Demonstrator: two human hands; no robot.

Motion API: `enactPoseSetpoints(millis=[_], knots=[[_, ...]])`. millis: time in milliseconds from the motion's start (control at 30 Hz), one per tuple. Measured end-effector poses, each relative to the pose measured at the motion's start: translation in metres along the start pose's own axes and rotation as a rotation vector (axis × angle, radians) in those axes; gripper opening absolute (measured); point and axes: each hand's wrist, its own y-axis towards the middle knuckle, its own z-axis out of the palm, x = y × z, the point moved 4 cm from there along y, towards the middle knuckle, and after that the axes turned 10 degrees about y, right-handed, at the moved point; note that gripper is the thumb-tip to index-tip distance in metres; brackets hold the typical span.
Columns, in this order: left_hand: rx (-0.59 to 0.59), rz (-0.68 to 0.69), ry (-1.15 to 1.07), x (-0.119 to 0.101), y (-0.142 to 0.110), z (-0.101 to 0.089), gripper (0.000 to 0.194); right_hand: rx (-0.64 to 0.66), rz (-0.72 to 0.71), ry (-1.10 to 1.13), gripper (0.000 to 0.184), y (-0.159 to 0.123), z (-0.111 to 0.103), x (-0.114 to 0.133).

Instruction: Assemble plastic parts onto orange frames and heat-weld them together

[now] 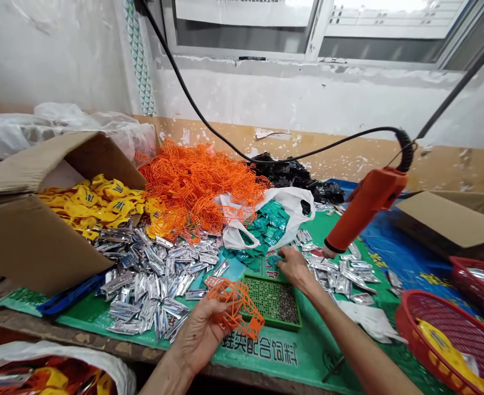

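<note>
Orange frame (245, 314), part-hidden, is pinched by left hand (206, 333); right hand's (294, 267) grip is unclear.

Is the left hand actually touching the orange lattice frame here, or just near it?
Touching. The head view shows the left hand holding the orange lattice frame, its thumb lying over the end nearest the palm.

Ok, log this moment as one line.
left hand: holding orange frame | right hand: at green pieces | tray: on green sheet | screwdriver: hanging
</note>
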Motion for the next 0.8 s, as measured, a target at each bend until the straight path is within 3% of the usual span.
enactPoseSetpoints(millis=[167,500,667,767,800], knots=[[-0.024,-0.054,0.063,0.005,-0.002,0.002,0.017,0.068,0.055,-0.029,0.03,0.007,0.004,0.008],[-0.017,0.047,0.105,-0.002,-0.011,-0.002,0.018,0.051,0.091,-0.033,0.028,0.009,-0.005,0.025],[-0.026,0.08,0.073,-0.001,-0.012,-0.004,0.02,-0.06,0.001,0.051,0.037,-0.033,-0.026,0.043],[-0.001,0.116,0.068,0.001,-0.011,0.001,0.022,-0.112,-0.177,0.178,0.047,-0.079,-0.031,0.068],[0.006,0.137,0.07,0.002,-0.011,0.004,0.022,-0.171,-0.319,0.258,0.046,-0.095,-0.032,0.08]])
